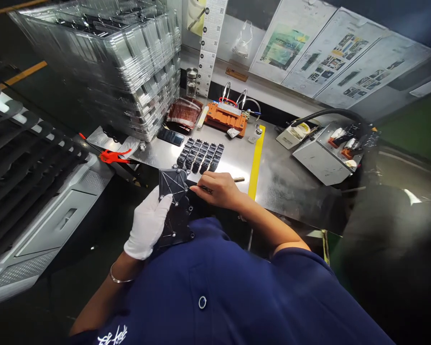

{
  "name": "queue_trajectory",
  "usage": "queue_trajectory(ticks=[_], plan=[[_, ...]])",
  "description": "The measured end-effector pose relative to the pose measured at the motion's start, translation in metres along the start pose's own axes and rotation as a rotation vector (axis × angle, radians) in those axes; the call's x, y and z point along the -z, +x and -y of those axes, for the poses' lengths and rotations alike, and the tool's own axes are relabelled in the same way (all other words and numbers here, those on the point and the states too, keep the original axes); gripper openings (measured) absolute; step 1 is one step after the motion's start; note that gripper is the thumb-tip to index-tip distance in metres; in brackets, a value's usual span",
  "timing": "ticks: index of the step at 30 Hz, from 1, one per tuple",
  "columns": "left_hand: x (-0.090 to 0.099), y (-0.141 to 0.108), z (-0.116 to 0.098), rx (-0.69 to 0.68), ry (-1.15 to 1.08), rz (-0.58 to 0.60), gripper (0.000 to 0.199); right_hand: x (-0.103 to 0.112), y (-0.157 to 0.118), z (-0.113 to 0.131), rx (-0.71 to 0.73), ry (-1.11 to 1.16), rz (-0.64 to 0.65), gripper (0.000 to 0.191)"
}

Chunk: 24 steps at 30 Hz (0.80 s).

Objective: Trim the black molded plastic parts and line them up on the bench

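Observation:
My left hand (149, 223), in a white glove, grips a black moulded plastic cover (174, 184) with ribs and screw bosses along its edge. The thumb lies across its ribbed face, and the cover is tilted up in front of my chest. My bare right hand (219, 189) is closed, its fingertips beside the cover's right edge. What those fingers hold is mostly hidden. A short brass-coloured rod end (239, 179) shows just beyond the knuckles; whether it belongs to something in the hand I cannot tell. Behind the hands, small black parts (201, 154) stand in rows on the metal bench.
Stacked clear plastic trays (140, 81) rise at the back left, near a phone (171, 136) and a red air gun (115, 155). An orange fixture (226, 119) sits at the back. Yellow tape (256, 163) crosses the bench (280, 177); a metal box (323, 153) stands right.

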<state>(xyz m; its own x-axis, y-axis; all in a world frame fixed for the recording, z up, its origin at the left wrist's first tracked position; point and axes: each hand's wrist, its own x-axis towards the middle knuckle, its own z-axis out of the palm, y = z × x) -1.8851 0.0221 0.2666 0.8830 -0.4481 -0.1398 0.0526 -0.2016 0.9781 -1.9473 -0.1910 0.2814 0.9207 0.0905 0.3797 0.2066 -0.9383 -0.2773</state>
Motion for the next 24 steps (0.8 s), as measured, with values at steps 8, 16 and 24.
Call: queue_trajectory(ticks=[8, 16, 24], plan=[[-0.002, -0.004, -0.001, -0.008, -0.038, -0.008, 0.051, 0.004, -0.001, -0.001, 0.020, 0.020, 0.003, 0.042], [0.004, -0.004, -0.002, 0.054, -0.084, 0.037, 0.056, 0.016, 0.006, -0.004, 0.156, -0.019, 0.084, 0.045], [0.005, -0.007, -0.008, 0.052, -0.070, 0.083, 0.056, 0.025, 0.009, -0.007, 0.227, -0.053, 0.105, 0.047]])
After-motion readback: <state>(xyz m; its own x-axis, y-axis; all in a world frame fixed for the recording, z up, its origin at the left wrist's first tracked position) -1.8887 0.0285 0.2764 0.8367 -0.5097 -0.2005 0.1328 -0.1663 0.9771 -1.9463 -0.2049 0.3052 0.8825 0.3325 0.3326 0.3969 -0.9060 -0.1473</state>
